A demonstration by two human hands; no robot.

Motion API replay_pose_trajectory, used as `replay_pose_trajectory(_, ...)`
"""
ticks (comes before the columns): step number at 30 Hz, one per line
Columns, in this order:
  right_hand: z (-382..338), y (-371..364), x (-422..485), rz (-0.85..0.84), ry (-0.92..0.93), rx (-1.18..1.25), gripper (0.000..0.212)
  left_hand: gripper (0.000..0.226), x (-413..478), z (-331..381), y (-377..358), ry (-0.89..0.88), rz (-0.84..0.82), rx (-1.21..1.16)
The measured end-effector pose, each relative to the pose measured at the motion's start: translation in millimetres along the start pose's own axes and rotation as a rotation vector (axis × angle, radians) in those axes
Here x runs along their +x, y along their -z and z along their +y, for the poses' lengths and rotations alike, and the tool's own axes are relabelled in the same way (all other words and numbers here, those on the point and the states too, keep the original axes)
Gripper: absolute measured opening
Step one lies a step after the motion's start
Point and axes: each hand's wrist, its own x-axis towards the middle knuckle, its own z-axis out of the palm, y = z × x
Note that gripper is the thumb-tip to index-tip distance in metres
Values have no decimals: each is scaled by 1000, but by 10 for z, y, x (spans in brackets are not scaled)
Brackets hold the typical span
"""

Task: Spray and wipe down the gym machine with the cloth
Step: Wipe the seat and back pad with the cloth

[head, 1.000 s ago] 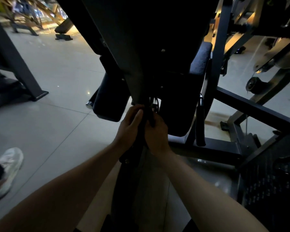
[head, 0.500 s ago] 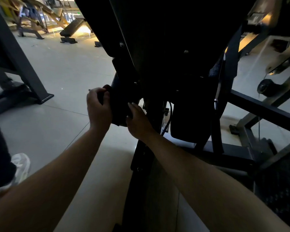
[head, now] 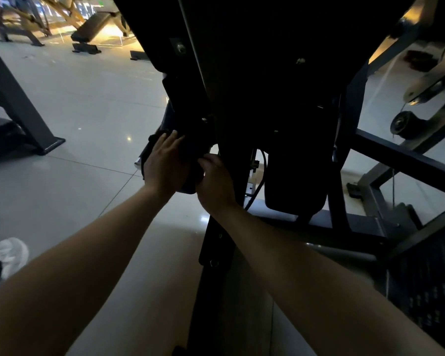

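Observation:
The black gym machine looms dark in front of me and fills the upper middle of the head view. A black pad hangs at its lower left. My left hand lies flat on the pad's outer face, fingers stretched over a dark bunched cloth that is hard to make out. My right hand curls around the pad's inner lower edge, touching the central post. A second black pad hangs to the right. I see no spray bottle.
Glossy tiled floor spreads to the left. Another machine's slanted leg stands at far left, a white shoe at lower left, benches at the back. On the right are a frame bar, a pulley and a weight stack.
Both hands rose from the central post to the left pad. The left hand's fist has since flattened on the pad, and the right hand now grips its lower edge.

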Motion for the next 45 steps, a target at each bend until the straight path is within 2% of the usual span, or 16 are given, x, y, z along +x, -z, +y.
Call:
replay_pose_trajectory(3, 38, -33, 42, 35, -51, 88, 30, 49, -285, -1, -44, -203, 47, -42)
replay_pose_trajectory(8, 125, 20, -15, 18, 10, 125, 29, 50, -374, -21, -8, -361, -6, -40)
replay_pose_trajectory(10, 109, 87, 11, -1, 41, 118, 31, 55, -201, -216, -31, -288, -24, -1)
replay_pose_trajectory(13, 56, 168, 39, -41, 22, 108, 39, 66, -17, -290, -77, 4, -15, -38)
replay_pose_trajectory(18, 51, 211, 37, -156, -39, 48, 49, 54, -15, 17, -160, 231, 113, -117)
replay_pose_trajectory(26, 18, 585, -36, -368, -81, 153, 50, 65, -404, 135, -121, 131, 35, -62)
replay_pose_trajectory(28, 90, 576, -163, -327, -131, 226, 49, 61, -533, 212, -131, 105, 27, -79)
replay_pose_trajectory(32, 264, 632, -443, -119, -269, 318, 35, 40, -741, 426, -141, -68, 59, -212)
replay_pose_trajectory(35, 401, 728, -533, -120, -353, 267, 27, 35, -733, 740, -197, -157, 20, -272)
replay_pose_trajectory(36, 405, 759, -552, -137, -370, 257, 24, 34, -713, 852, -246, -151, 8, -305)
replay_pose_trajectory(38, 393, 779, -585, -153, -365, 224, 22, 30, -652, 1018, -351, -13, -16, -424)
replay_pose_trajectory(42, 425, 850, -708, -227, -335, 105, 22, 32, -582, 1092, -639, 236, -113, -461)
replay_pose_trajectory(45, 550, 865, -834, -256, -357, 82, 21, 53, -648, 1092, -784, 189, -222, -228)
